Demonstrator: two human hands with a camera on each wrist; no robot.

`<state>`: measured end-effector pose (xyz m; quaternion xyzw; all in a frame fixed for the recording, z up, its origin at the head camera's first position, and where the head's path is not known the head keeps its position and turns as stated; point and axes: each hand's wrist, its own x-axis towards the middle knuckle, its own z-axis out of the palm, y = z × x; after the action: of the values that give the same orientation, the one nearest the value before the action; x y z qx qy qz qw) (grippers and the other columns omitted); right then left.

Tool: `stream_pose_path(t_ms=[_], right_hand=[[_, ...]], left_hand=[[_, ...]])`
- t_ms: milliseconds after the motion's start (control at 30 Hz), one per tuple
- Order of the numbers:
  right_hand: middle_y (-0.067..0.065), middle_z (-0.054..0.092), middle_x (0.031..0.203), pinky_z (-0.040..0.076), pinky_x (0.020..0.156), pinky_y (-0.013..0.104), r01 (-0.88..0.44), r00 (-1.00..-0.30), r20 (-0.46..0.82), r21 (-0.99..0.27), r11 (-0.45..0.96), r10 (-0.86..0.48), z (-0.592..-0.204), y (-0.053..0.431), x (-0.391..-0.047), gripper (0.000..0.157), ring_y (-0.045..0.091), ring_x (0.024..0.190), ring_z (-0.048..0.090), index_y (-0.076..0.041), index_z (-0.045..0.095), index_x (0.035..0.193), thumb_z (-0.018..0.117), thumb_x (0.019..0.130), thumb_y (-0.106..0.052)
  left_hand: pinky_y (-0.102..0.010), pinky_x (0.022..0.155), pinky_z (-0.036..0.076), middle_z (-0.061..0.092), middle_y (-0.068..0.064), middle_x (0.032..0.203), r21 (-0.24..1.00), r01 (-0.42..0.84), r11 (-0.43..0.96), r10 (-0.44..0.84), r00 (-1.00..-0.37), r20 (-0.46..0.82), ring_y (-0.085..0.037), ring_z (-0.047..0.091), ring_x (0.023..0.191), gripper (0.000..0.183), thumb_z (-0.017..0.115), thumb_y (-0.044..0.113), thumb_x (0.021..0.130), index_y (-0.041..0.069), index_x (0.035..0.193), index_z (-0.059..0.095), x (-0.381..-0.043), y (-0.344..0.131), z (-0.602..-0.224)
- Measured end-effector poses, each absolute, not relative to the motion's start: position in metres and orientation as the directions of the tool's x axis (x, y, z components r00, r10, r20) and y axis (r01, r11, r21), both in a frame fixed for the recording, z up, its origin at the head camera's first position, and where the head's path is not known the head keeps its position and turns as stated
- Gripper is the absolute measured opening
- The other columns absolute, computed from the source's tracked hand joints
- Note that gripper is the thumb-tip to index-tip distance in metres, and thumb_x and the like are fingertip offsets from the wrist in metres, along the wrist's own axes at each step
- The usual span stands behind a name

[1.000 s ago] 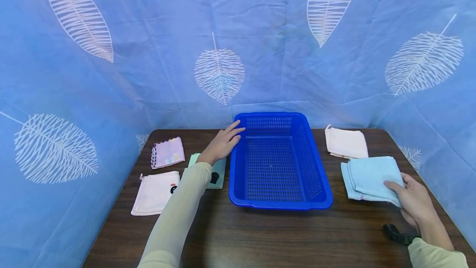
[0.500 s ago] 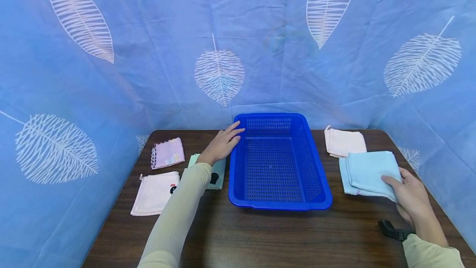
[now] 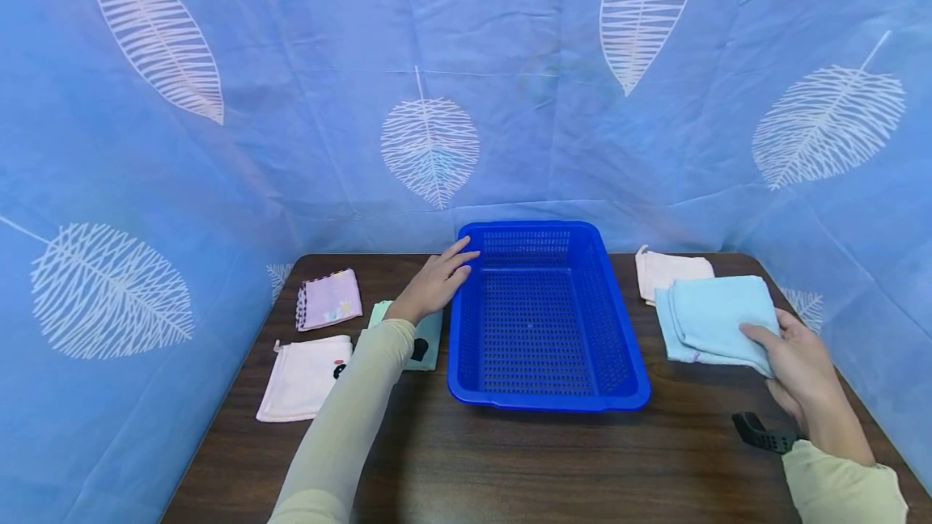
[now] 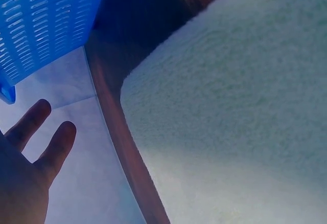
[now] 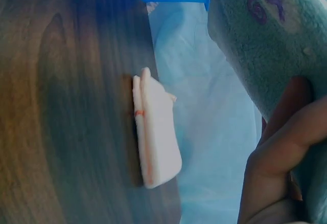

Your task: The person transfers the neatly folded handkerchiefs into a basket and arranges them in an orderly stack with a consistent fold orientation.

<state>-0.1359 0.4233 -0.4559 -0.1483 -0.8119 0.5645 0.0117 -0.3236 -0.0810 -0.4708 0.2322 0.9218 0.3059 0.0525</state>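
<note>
My right hand (image 3: 807, 370) grips the near right edge of a light blue folded towel (image 3: 721, 318), thumb on top. In the right wrist view the towel (image 5: 265, 35) hangs above the table, purple marks on its underside, and curled fingers (image 5: 291, 147) hold it from below. My left hand (image 3: 433, 281) has its fingers spread at the left rim of a blue plastic basket (image 3: 632, 346). Beneath that forearm lies a green folded towel (image 3: 431, 346) with a black figure, partly hidden.
A white folded towel (image 3: 666, 269) lies at the back right, partly behind the blue one. To the left are a lilac towel (image 3: 331, 297) and a white towel (image 3: 298, 382) with a small printed face. Blue leaf-patterned cloth (image 3: 510, 103) hangs around the dark wooden table (image 3: 553, 467).
My right hand has carried the light blue towel up and away from me, slightly leftward, so it now overlaps the white towel more. The left hand has stayed at the basket rim.
</note>
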Motion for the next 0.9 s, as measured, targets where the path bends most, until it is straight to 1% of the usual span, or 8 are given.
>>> stream_pose_path(t_ms=[33, 67, 100, 233, 300, 567, 800, 900], right_hand=[[-0.014, 0.052, 0.122, 0.055, 0.071, 0.012, 0.221, -0.957, -0.145, -0.926, 0.307, 0.251, -0.454, 0.422, -0.137, 0.086, -0.02, 0.089, 0.056, -0.006, 0.007, 0.164, 0.055, 0.103, -0.044], [-0.01, 0.052, 0.124, 0.055, 0.071, 0.011, 0.218, -0.958, -0.142, -0.925, 0.31, 0.249, -0.453, 0.421, -0.138, 0.086, -0.021, 0.089, 0.056, -0.006, 0.008, 0.164, 0.055, 0.103, -0.044], [-0.015, 0.052, 0.12, 0.055, 0.071, 0.011, 0.214, -0.958, -0.139, -0.929, 0.303, 0.25, -0.452, 0.419, -0.138, 0.085, -0.02, 0.09, 0.056, -0.005, 0.009, 0.164, 0.055, 0.103, -0.043], [-0.018, 0.054, 0.117, 0.055, 0.07, 0.011, 0.206, -0.961, -0.128, -0.924, 0.323, 0.247, -0.447, 0.415, -0.14, 0.082, -0.019, 0.09, 0.056, -0.005, 0.012, 0.164, 0.054, 0.104, -0.042], [-0.029, 0.05, 0.108, 0.055, 0.07, 0.012, 0.194, -0.963, -0.126, -0.937, 0.289, 0.238, -0.444, 0.413, -0.142, 0.081, -0.017, 0.09, 0.059, -0.005, 0.013, 0.164, 0.055, 0.104, -0.04], [-0.029, 0.056, 0.102, 0.056, 0.068, 0.014, 0.146, -0.975, -0.12, -0.98, 0.134, 0.186, -0.43, 0.408, -0.148, 0.084, -0.012, 0.086, 0.065, -0.004, 0.006, 0.164, 0.059, 0.104, -0.03], [-0.029, 0.051, 0.106, 0.057, 0.07, 0.013, 0.149, -0.978, -0.104, -0.955, 0.256, 0.181, -0.42, 0.402, -0.157, 0.084, -0.014, 0.088, 0.064, -0.002, 0.005, 0.164, 0.056, 0.105, -0.034], [-0.028, 0.056, 0.104, 0.058, 0.067, 0.016, 0.144, -0.979, -0.112, -0.97, 0.197, 0.169, -0.414, 0.4, -0.16, 0.086, -0.009, 0.085, 0.068, -0.007, 0.005, 0.165, 0.059, 0.104, -0.033]], left_hand=[[-0.066, 0.123, 0.026, 0.012, 0.023, 0.17, 0.588, 0.398, 0.704, 0.462, -0.886, 0.047, -0.03, 0.022, 0.159, 0.049, 0.03, 0.051, 0.109, 0.042, 0.156, 0.037, -0.324, -0.081, -0.471], [-0.066, 0.123, 0.025, 0.012, 0.023, 0.171, 0.589, 0.4, 0.702, 0.464, -0.885, 0.047, -0.031, 0.022, 0.159, 0.049, 0.03, 0.051, 0.109, 0.042, 0.156, 0.037, -0.324, -0.081, -0.47], [-0.066, 0.122, 0.025, 0.012, 0.022, 0.171, 0.587, 0.402, 0.703, 0.466, -0.883, 0.048, -0.031, 0.022, 0.159, 0.049, 0.03, 0.051, 0.109, 0.041, 0.156, 0.037, -0.323, -0.081, -0.47], [-0.067, 0.122, 0.025, 0.011, 0.023, 0.171, 0.582, 0.404, 0.706, 0.469, -0.882, 0.044, -0.032, 0.022, 0.159, 0.051, 0.031, 0.052, 0.108, 0.039, 0.157, 0.038, -0.324, -0.082, -0.47], [-0.067, 0.122, 0.025, 0.011, 0.024, 0.17, 0.581, 0.401, 0.708, 0.466, -0.884, 0.042, -0.032, 0.022, 0.159, 0.051, 0.03, 0.053, 0.108, 0.04, 0.157, 0.038, -0.324, -0.082, -0.47], [-0.066, 0.122, 0.025, 0.01, 0.026, 0.17, 0.587, 0.392, 0.709, 0.463, -0.886, 0.032, -0.03, 0.022, 0.159, 0.05, 0.029, 0.053, 0.108, 0.042, 0.157, 0.037, -0.324, -0.082, -0.471], [-0.066, 0.123, 0.025, 0.01, 0.026, 0.17, 0.583, 0.388, 0.714, 0.455, -0.89, 0.035, -0.03, 0.022, 0.159, 0.051, 0.029, 0.052, 0.108, 0.041, 0.157, 0.037, -0.323, -0.081, -0.47], [-0.066, 0.123, 0.025, 0.01, 0.026, 0.17, 0.584, 0.385, 0.715, 0.454, -0.891, 0.032, -0.03, 0.022, 0.159, 0.05, 0.029, 0.053, 0.108, 0.042, 0.157, 0.036, -0.322, -0.081, -0.469]])
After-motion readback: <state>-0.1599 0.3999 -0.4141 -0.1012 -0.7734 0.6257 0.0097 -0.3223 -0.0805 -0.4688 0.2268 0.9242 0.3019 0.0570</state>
